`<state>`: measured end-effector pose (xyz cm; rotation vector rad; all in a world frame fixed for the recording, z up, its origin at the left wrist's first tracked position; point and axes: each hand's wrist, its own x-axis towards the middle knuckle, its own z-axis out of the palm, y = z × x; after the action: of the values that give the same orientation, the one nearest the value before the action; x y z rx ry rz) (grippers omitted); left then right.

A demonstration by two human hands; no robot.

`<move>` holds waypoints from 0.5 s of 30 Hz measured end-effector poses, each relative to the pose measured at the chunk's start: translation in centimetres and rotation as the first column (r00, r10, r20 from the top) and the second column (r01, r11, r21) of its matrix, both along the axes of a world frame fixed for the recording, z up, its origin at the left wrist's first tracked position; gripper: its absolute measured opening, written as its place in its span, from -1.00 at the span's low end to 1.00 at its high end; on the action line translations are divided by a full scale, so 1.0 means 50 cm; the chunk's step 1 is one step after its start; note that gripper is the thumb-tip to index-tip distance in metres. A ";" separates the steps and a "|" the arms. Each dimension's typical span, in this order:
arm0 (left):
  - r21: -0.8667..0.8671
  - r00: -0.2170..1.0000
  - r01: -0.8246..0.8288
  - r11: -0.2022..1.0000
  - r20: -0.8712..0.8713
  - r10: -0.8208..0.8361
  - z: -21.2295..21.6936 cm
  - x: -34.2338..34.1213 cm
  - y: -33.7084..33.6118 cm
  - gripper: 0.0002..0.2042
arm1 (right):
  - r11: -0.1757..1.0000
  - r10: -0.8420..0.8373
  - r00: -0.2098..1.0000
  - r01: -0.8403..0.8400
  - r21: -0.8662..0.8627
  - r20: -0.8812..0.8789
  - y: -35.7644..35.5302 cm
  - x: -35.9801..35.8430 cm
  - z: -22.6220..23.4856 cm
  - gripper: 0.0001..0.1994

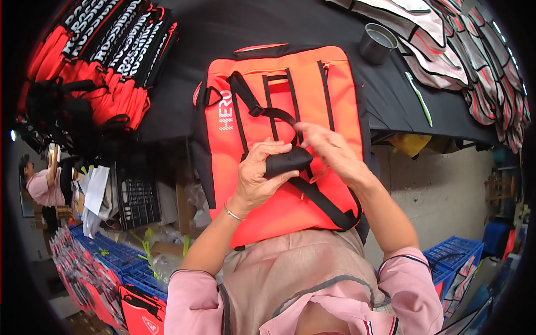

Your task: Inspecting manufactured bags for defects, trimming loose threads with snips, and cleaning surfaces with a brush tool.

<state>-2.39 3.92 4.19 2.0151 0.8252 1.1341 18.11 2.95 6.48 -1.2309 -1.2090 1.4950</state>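
Note:
An orange-red backpack point(251, 195) with black trim lies flat, partly on the table and partly over my lap. My left hand point(258, 172) is closed on a black padded piece point(288, 162), with the thumb along its lower edge. My right hand point(338, 155) is just right of that piece, its fingers smeared by motion near a black webbing strap point(282, 116). That strap runs from a black buckle point(255, 110) on the bag. Another wide black strap point(326, 204) slants toward the bag's lower right corner. I cannot tell whether the right fingers grip the webbing.
Stacked red and black bags point(106, 61) fill the table's far left. A dark metal cup point(378, 43) and a green and white toothbrush point(419, 99) stand and lie at right, beside grey fabric pieces point(480, 84). Blue crates point(455, 254) are low on both sides; another person point(47, 184) is far left.

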 end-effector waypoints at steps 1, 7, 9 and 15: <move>-0.013 0.999 -0.023 1.000 0.023 0.024 -0.005 -0.002 -0.003 -0.71 | 0.993 -0.070 0.991 0.059 0.103 0.114 -0.018 0.007 0.028 -0.53; 0.045 0.996 -0.088 0.995 0.035 0.086 -0.013 0.008 -0.029 -0.73 | 0.949 -0.266 0.906 0.187 0.252 0.328 -0.116 -0.008 0.061 -0.77; 0.074 0.996 -0.087 0.993 0.027 0.086 -0.011 0.011 -0.029 -0.73 | 0.921 -0.293 0.836 0.116 0.372 0.465 -0.124 -0.012 0.057 -0.80; 0.117 0.998 -0.061 0.991 -0.010 0.062 -0.002 0.014 -0.029 -0.72 | 0.903 -0.298 0.776 0.041 0.427 0.556 -0.112 -0.009 0.047 -0.81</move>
<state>-1.70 2.48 4.07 2.1076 0.8510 1.2298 17.63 -2.65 8.85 -1.5432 -1.6618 0.6533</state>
